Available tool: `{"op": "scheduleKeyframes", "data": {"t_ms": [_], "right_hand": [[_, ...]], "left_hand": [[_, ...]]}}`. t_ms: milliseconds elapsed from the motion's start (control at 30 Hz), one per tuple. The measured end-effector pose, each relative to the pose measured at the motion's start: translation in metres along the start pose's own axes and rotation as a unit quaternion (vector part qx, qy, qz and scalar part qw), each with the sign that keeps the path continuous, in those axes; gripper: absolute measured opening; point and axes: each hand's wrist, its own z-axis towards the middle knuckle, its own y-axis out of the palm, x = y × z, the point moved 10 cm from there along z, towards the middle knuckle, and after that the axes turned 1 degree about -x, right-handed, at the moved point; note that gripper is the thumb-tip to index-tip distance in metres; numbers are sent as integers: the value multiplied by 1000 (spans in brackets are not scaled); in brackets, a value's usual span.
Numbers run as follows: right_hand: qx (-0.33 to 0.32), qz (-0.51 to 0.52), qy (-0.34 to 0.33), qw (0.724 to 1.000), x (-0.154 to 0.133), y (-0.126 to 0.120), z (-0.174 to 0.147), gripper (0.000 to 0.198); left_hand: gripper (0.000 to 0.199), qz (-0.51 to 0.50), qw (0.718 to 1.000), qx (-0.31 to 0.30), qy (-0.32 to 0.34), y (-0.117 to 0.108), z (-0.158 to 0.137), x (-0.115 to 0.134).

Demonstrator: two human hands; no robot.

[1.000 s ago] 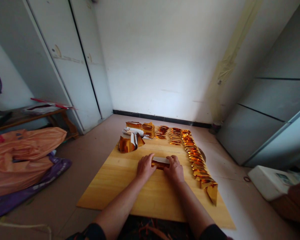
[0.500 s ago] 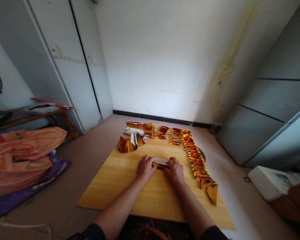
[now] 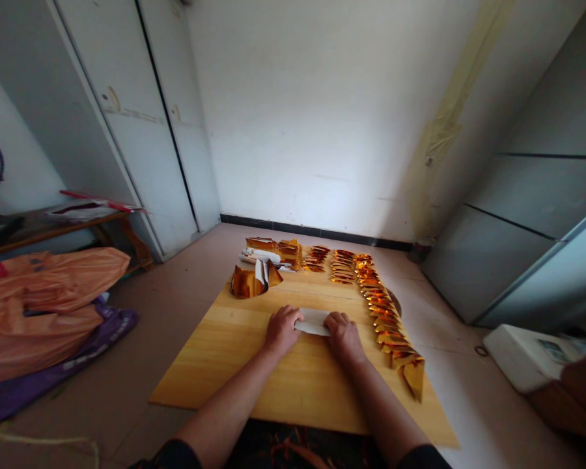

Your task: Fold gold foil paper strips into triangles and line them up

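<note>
A small sheet of foil paper [image 3: 313, 322], its pale side up, lies on the wooden board [image 3: 293, 384] between my hands. My left hand [image 3: 284, 327] grips its left end with curled fingers. At the right end, my right hand [image 3: 343, 333] is closed over the paper in the same way. Beyond my left hand stands a curled stack of gold foil sheets [image 3: 248, 282]. To the right of my right hand runs a long row of folded gold foil pieces [image 3: 383, 312].
Two shorter rows of folded foil [image 3: 342, 266] and a white roll [image 3: 261, 256] lie at the board's far edge. An orange plastic bag [image 3: 53, 293] is on the left, a white box [image 3: 527, 355] on the right. Grey cabinets [image 3: 127, 117] and a wall stand behind.
The paper between my hands showed a gold strip along its near side; now only its pale face shows, flatter. My hands have shifted very slightly.
</note>
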Motion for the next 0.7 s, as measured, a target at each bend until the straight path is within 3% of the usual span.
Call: {"op": "scheduleKeyframes", "data": {"t_ms": [267, 500, 700], "right_hand": [[-38, -41, -9, 998, -4, 8, -1, 18], [-44, -16, -50, 998, -11, 1, -11, 16], [-51, 3, -69, 996, -8, 3, -21, 30]], "left_hand": [[32, -2, 999, -26, 30, 5, -2, 2], [31, 39, 993, -34, 105, 3, -12, 14], [32, 69, 989, -56, 123, 5, -18, 15]]}}
